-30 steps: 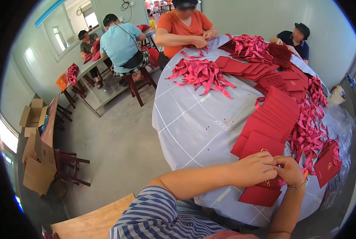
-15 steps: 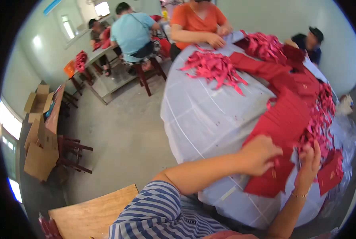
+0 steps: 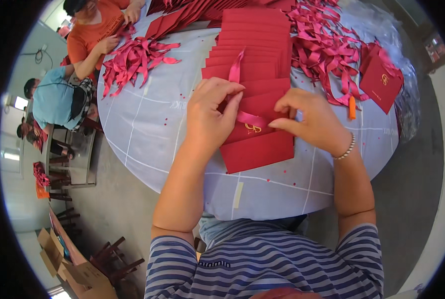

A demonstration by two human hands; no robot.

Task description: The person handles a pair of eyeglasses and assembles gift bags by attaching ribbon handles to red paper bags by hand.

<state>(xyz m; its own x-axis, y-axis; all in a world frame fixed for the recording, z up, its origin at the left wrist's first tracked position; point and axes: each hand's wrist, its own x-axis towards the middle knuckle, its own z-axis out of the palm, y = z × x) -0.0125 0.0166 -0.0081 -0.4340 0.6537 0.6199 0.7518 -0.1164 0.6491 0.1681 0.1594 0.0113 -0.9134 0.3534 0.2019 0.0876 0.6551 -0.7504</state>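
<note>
ribbon (image 3: pixel 252 119) now lies between the hands: half a second ago the right hand (image 3: pixel 314 122) was raised away from the left with its fingers spread, and now both are at the front of the stack of flat red pieces (image 3: pixel 255 47), so both are set to the same ribbon. the left hand (image 3: pixel 210 112) is closed to a pinch, thumb and forefinger nearly meeting on ribbon; a pink tail (image 3: pixel 236 70) stands up beyond it, though i cannot tell if that is the same strip. the right hand is partly open, thumb and forefinger parted by the ribbon's other end; whether it touches is unclear. the ribbon crosses a red piece near the table's near edge, and the stack runs back from there toward the far edge. the view has also swung round, bringing the table (image 3: pixel 269 202) square on. counted: two hands, one ribbon between them, two ribbon heaps, one (image 3: pixel 137 62) by the left edge and one (image 3: pixel 327 55) right of the stack, one orange object (image 3: pixel 352 107) and one gold-marked piece (image 3: pixel 382 82) by the right edge, and three other people; stacked pieces and heaped ribbons overlap too much to count.
</note>
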